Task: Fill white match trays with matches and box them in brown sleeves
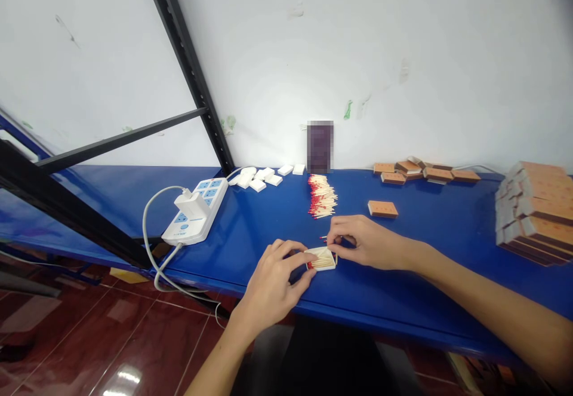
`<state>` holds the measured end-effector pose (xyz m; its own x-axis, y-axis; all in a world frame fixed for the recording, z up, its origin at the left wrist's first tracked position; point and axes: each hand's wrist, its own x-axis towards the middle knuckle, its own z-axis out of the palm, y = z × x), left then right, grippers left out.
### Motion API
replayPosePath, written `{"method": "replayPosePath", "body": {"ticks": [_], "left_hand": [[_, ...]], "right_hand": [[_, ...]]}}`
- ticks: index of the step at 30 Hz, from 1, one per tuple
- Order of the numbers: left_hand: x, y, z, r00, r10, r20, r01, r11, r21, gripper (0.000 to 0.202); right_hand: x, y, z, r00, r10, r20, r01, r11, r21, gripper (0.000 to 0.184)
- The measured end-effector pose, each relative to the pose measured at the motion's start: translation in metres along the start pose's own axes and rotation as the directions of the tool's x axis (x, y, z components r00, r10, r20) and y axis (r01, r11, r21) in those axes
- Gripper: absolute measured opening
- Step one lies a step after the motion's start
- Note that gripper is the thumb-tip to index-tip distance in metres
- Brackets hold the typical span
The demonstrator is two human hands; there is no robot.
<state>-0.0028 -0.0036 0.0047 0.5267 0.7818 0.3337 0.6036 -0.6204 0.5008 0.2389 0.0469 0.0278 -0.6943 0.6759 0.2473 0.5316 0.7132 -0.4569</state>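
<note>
A small white matchbox tray [326, 267] holds matches [323, 258] with their red heads to the left. My left hand [278, 273] grips the tray's left end between thumb and fingers, with a fingertip over the match heads. At the tray's right end, my right hand [358, 241] is closed in a pinch; a short pale matchstick [336, 258] shows below its fingertips. A few loose matches [323, 238] lie just behind the tray, partly hidden by my right hand. Farther back is a heap of red-headed matches [321, 196].
White trays [257, 178] lie at the back left, beside a power strip [197, 211] with cables. One orange matchbox sleeve [382, 209] lies right of the heap. More boxes [416, 170] lie behind it, with a tall stack [535, 214] far right. A black shelf post [188, 55] rises at left.
</note>
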Motion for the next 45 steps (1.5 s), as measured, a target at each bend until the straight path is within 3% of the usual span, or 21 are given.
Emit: {"method": "replayPosePath", "body": {"ticks": [8, 12, 16, 19, 22, 28, 33, 37, 45], "left_hand": [[-0.001, 0.001, 0.002, 0.999, -0.040, -0.024, 0.040, 0.999, -0.013, 0.035], [0.000, 0.000, 0.002, 0.999, -0.029, -0.022, 0.029, 0.999, -0.016, 0.031], [0.000, -0.002, 0.001, 1.000, -0.014, 0.003, 0.014, 0.999, -0.037, 0.015], [-0.001, -0.002, 0.001, 1.000, -0.017, 0.007, 0.017, 0.999, -0.048, 0.010], [-0.001, 0.000, 0.001, 0.999, -0.040, 0.007, 0.040, 0.999, -0.036, 0.013], [0.000, 0.002, 0.001, 0.997, -0.079, -0.012, 0.080, 0.997, 0.017, 0.019], [0.000, 0.000, 0.003, 0.998, -0.060, -0.017, 0.060, 0.998, 0.020, 0.025], [0.000, 0.001, 0.003, 0.997, -0.063, -0.049, 0.063, 0.998, -0.001, 0.028], [-0.005, 0.005, -0.003, 0.998, 0.057, 0.019, -0.055, 0.996, -0.069, 0.038]], "right_hand": [[-0.001, -0.001, 0.000, 0.997, -0.023, -0.080, 0.024, 1.000, 0.019, 0.013], [0.000, -0.001, 0.003, 0.999, -0.011, -0.042, 0.013, 0.999, 0.038, 0.013], [-0.002, 0.002, -0.005, 0.999, 0.033, -0.026, -0.033, 0.999, 0.001, 0.015], [-0.004, 0.007, -0.016, 0.995, 0.074, 0.060, -0.073, 0.997, -0.017, 0.010], [-0.007, 0.009, -0.022, 0.982, 0.099, 0.163, -0.102, 0.995, 0.011, 0.019], [-0.004, 0.007, -0.015, 0.962, 0.055, 0.266, -0.086, 0.991, 0.107, 0.019], [-0.003, 0.007, -0.016, 0.969, 0.149, 0.197, -0.188, 0.962, 0.199, 0.026], [-0.006, 0.006, -0.025, 0.945, 0.272, 0.179, -0.313, 0.912, 0.264, 0.032], [-0.006, -0.003, -0.028, 0.968, 0.203, 0.148, -0.231, 0.951, 0.205, 0.025]]}}
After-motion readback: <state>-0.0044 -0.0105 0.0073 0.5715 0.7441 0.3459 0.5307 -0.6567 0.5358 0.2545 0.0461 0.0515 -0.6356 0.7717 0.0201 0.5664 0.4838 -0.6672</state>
